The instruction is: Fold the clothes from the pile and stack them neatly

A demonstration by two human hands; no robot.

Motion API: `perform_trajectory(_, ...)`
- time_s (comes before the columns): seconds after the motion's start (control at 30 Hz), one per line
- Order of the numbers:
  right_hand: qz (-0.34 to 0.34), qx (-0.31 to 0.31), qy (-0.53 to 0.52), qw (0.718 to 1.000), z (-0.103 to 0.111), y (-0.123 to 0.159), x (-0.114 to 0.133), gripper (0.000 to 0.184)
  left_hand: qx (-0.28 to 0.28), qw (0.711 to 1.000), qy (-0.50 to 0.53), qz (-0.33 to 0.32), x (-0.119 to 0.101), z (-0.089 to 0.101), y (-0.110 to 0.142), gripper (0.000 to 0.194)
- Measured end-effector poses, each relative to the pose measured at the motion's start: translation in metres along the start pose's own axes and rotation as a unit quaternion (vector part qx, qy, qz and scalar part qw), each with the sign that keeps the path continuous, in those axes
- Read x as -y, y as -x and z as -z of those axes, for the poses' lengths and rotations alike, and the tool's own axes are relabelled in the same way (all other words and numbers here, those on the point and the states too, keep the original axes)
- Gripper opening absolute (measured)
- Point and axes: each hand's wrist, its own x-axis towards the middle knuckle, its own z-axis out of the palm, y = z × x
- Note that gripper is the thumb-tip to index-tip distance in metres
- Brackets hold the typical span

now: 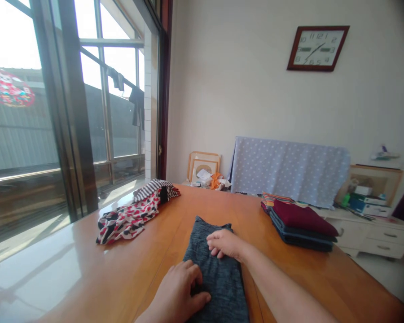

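Dark-grey heathered knit garment [218,273], folded lengthwise, on orange-brown wooden table [144,251]. Left hand [178,291] curled on its near end, grip unclear; right hand [224,244] open, resting on its far end.

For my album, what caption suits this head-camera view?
Left hand and right hand rest on a folded grey garment on a wooden table.

A dark-framed wall clock [318,48] above a dotted blue cloth [289,170], white drawer cabinet [370,235] beside it
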Motion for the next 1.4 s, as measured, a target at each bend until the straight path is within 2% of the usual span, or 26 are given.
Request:
perform_trajectory(0.1, 0.004, -0.104, -0.012, 0.994, 0.005, -0.015, 0.002, 0.024, 0.005, 1.000, 0.001, 0.004, 0.000, 0.001, 0.000, 0.026)
perform_trajectory(0.17, 0.012, -0.127, -0.019, 0.992, 0.004, -0.023, 0.006, 0.027, 0.008, 1.000, 0.002, 0.007, -0.001, 0.002, 0.000, 0.027)
perform_trajectory(0.23, 0.021, -0.100, -0.044, 0.994, -0.006, -0.028, 0.012, 0.030, 0.010, 1.000, 0.005, 0.008, -0.001, 0.002, 0.000, 0.027)
perform_trajectory(0.33, 0.020, 0.014, -0.083, 0.996, -0.029, -0.036, 0.018, 0.035, 0.008, 1.000, 0.007, 0.008, 0.000, 0.001, 0.000, 0.027)
perform_trajectory(0.4, 0.013, 0.045, -0.105, 0.993, -0.038, -0.044, 0.019, 0.042, 0.007, 1.000, 0.006, 0.009, 0.000, 0.000, 0.000, 0.027)
perform_trajectory(0.43, 0.013, 0.031, -0.122, 0.992, -0.038, -0.048, 0.019, 0.045, 0.007, 1.000, 0.007, 0.010, 0.000, 0.000, -0.001, 0.027)
perform_trajectory(0.5, 0.018, -0.035, -0.161, 0.986, -0.033, -0.056, 0.018, 0.047, 0.008, 1.000, 0.010, 0.011, 0.000, 0.000, -0.001, 0.026)
perform_trajectory(0.6, 0.011, -0.114, -0.186, 0.976, -0.018, -0.058, 0.013, 0.039, 0.017, 1.000, 0.013, 0.016, -0.001, 0.002, -0.001, 0.026)
perform_trajectory(0.73, -0.024, -0.100, -0.187, 0.977, 0.001, -0.044, -0.004, 0.032, 0.024, 1.000, 0.008, 0.018, -0.001, 0.004, -0.002, 0.026)
perform_trajectory(0.8, -0.031, -0.134, -0.193, 0.971, 0.010, -0.034, -0.014, 0.029, 0.025, 1.000, 0.009, 0.014, 0.000, 0.004, -0.002, 0.026)
perform_trajectory(0.9, -0.019, -0.222, -0.201, 0.954, 0.024, -0.020, -0.025, 0.028, 0.022, 1.000, 0.013, 0.007, 0.000, 0.005, -0.002, 0.025)
perform_trajectory(0.93, -0.014, -0.232, -0.207, 0.950, 0.028, -0.015, -0.028, 0.027, 0.021, 1.000, 0.015, 0.005, 0.000, 0.006, -0.002, 0.025)
perform_trajectory(1.0, -0.009, -0.211, -0.227, 0.951, 0.033, -0.004, -0.032, 0.029, 0.024, 1.000, 0.018, -0.001, 0.000, 0.007, -0.002, 0.025)
perform_trajectory(1.1, -0.026, -0.167, -0.247, 0.954, 0.034, 0.015, -0.039, 0.031, 0.023, 1.000, 0.018, -0.007, -0.002, 0.009, -0.001, 0.024)
perform_trajectory(1.23, -0.017, -0.243, -0.211, 0.947, 0.032, 0.039, -0.049, 0.033, 0.017, 1.000, 0.010, -0.013, -0.006, 0.012, 0.000, 0.023)
perform_trajectory(1.4, 0.029, -0.217, -0.087, 0.972, 0.024, 0.075, -0.051, 0.030, 0.029, 0.999, 0.001, -0.024, -0.012, 0.019, 0.002, 0.023)
